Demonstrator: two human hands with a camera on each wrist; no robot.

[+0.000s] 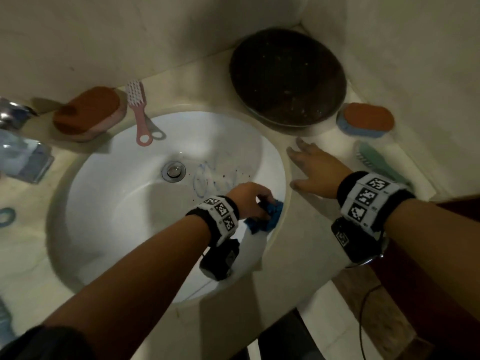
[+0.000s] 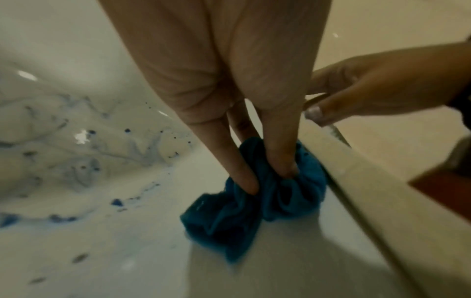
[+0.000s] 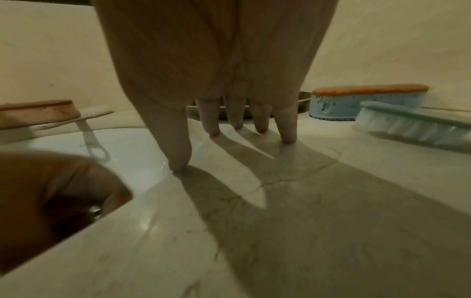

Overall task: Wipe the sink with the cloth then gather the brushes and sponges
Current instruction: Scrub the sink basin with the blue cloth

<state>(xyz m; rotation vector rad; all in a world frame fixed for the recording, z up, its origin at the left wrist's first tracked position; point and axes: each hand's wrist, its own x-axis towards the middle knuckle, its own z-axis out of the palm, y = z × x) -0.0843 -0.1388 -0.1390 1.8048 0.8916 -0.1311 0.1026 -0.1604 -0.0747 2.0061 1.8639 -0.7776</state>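
My left hand grips a bunched blue cloth against the right inner wall of the white sink, just below the rim. Blue smears and specks mark the basin beside the drain. My right hand rests flat on the counter right of the sink, fingers spread, holding nothing. A pink brush and an orange-pink sponge lie at the sink's far left. An orange-blue sponge and a green brush lie at the right.
A dark round pan leans in the back corner of the counter. A chrome tap and a clear container stand at the left edge. The walls close in behind and to the right.
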